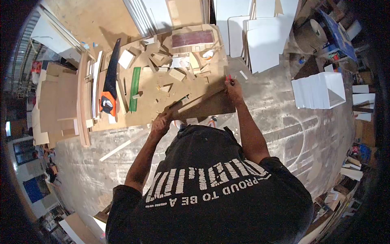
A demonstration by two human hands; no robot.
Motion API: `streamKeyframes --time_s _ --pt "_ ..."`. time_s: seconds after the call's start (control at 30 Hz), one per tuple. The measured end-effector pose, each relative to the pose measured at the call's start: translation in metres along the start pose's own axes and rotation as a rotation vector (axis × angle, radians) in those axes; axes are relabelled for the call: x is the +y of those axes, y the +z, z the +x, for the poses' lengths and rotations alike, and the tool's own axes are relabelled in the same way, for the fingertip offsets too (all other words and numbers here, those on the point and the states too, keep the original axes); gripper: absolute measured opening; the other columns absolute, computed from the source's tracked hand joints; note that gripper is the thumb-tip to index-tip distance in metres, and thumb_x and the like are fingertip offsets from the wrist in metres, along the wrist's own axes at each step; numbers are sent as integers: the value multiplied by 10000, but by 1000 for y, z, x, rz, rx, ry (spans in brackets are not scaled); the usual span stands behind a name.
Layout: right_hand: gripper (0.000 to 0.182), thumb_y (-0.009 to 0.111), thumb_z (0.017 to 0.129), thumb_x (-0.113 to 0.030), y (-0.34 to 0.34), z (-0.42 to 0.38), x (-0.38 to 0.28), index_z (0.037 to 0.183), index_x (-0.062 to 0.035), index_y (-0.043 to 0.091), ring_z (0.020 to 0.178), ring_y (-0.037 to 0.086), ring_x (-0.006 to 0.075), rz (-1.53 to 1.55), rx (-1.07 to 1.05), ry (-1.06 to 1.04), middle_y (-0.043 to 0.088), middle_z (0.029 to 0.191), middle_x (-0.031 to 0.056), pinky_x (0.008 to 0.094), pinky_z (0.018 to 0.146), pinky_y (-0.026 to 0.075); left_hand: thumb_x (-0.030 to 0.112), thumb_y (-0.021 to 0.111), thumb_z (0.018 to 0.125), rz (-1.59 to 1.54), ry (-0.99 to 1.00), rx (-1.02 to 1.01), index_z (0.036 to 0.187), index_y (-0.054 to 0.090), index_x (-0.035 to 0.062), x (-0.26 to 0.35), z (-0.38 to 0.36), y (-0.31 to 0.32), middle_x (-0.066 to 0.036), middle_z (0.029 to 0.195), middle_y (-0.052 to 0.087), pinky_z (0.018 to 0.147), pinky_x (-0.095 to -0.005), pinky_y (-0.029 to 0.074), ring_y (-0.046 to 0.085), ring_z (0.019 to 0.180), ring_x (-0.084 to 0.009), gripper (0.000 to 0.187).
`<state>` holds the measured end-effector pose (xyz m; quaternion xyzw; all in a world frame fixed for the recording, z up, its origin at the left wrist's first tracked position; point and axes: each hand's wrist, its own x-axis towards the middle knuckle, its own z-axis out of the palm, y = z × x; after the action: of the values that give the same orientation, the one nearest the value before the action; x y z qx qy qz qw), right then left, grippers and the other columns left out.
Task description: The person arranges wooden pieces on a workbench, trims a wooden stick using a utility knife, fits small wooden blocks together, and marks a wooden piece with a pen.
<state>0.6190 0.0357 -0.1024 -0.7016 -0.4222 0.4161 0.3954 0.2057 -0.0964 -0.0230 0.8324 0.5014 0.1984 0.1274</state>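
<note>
My left hand point(160, 122) grips the near left end of a brown wooden board point(205, 106) that lies at the front edge of a low plywood worktop point(150, 112). A thin wooden strip point(195, 99) runs along the board's top edge between my two hands. At the board's far right corner, my right hand point(233, 88) pinches a small red pencil-like tool point(228, 77) with its tip on the worktop. My black T-shirt fills the bottom of the view.
A handsaw with an orange and black handle point(109, 87) and a green straightedge point(135, 89) lie left on the worktop among several wood offcuts point(170, 61). White panels point(264, 40) lean at the back. A white box point(321, 89) stands right on the concrete floor.
</note>
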Motion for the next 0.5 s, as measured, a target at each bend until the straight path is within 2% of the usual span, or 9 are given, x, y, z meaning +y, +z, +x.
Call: streamKeyframes --time_s 0.1,0.13,0.23,0.33,0.43,0.5 --pt "431 725 867 -234 11 -3 -7 1175 32 583 774 684 253 -215 70 -44 698 929 157 385 696 550 169 613 939 -226 -290 -241 1172 662 64 7 3 -11 -221 1009 689 766 -465 554 666 902 -398 261" --pt "452 742 842 -230 16 -5 -8 1176 30 582 809 701 285 -304 110 -81 705 944 180 406 733 557 177 620 938 -301 -289 -225 1165 662 51 7 2 -11 -230 995 690 762 -465 551 668 893 -405 263" --pt "469 754 794 -221 28 -23 -23 1169 4 585 909 703 383 -291 285 -293 703 1021 238 455 816 555 192 636 936 -450 -301 -215 1152 659 20 7 -1 -15 -249 982 691 754 -465 544 671 876 -425 277" --pt "392 714 823 -209 35 -26 -33 1142 -18 592 922 682 426 -223 292 -410 689 1016 243 487 819 551 174 646 927 -468 -369 -259 1158 654 9 10 -4 -31 -255 1016 690 760 -458 541 671 887 -436 284" --pt "382 690 863 -262 41 -30 -43 1140 -22 585 924 672 433 -466 269 -385 678 1009 232 496 818 548 127 663 905 -499 -426 -252 1169 652 7 14 -8 -43 -261 1028 688 785 -443 544 677 909 -429 290" --pt "384 681 878 -308 43 -41 -65 1120 -22 597 930 669 430 -618 231 -210 670 994 227 503 822 543 95 675 889 -481 -425 -243 1177 649 0 11 -15 -43 -266 1031 687 799 -432 544 681 928 -421 304"
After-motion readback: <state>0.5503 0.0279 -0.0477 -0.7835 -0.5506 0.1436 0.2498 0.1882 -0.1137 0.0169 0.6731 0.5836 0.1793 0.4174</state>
